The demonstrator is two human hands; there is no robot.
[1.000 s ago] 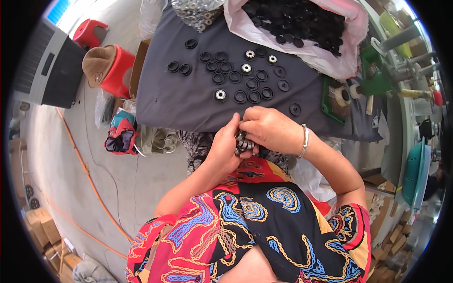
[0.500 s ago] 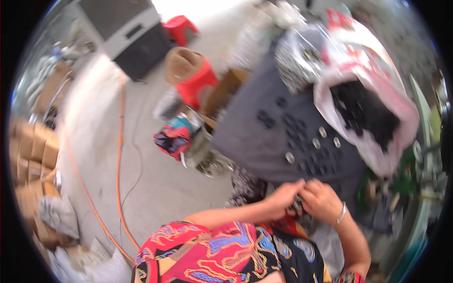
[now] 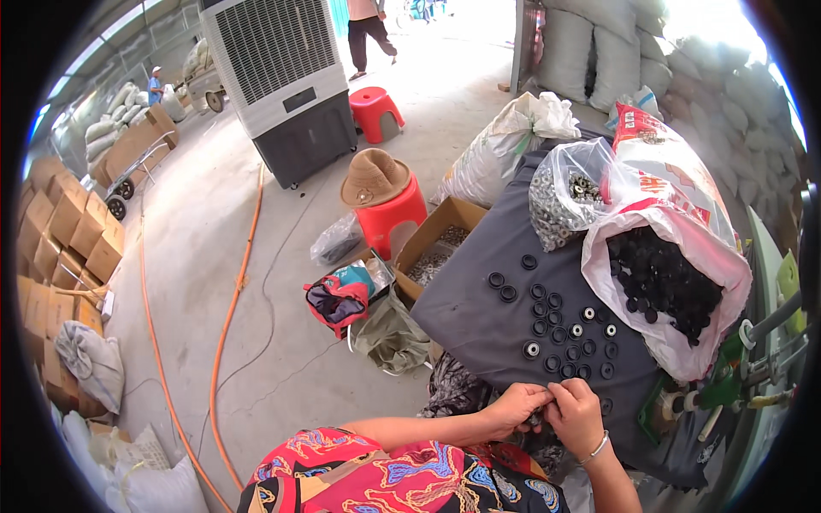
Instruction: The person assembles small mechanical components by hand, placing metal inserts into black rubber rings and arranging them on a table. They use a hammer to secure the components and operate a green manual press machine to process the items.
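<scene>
My left hand (image 3: 516, 405) and my right hand (image 3: 575, 417) meet at the near edge of the grey cloth-covered table (image 3: 462, 299). Their fingertips are pinched together over something small and dark, mostly hidden by the fingers. A silver bangle circles the right wrist. Just beyond the hands, several black rings (image 3: 555, 335) lie flat on the cloth. A few among them, such as one ring (image 3: 532, 350), have a pale metal centre. To the right, an open white sack (image 3: 594, 256) holds many black round parts (image 3: 663, 282). Behind it, a clear plastic bag (image 3: 556, 205) bulges with small metal pieces.
A green metal tool (image 3: 721, 386) stands right of the table. Left of it are a cardboard box (image 3: 416, 248) of metal parts, a bag (image 3: 338, 303) and a red stool (image 3: 389, 224) bearing a hat (image 3: 375, 178). An orange hose (image 3: 233, 308) crosses the floor; an air cooler (image 3: 278, 85) stands farther back.
The view has tilted upward and sharpened, bringing in the doorway and a person walking there. My hands stay together near the table edge, fingers still pinched, slightly lower in the picture.
</scene>
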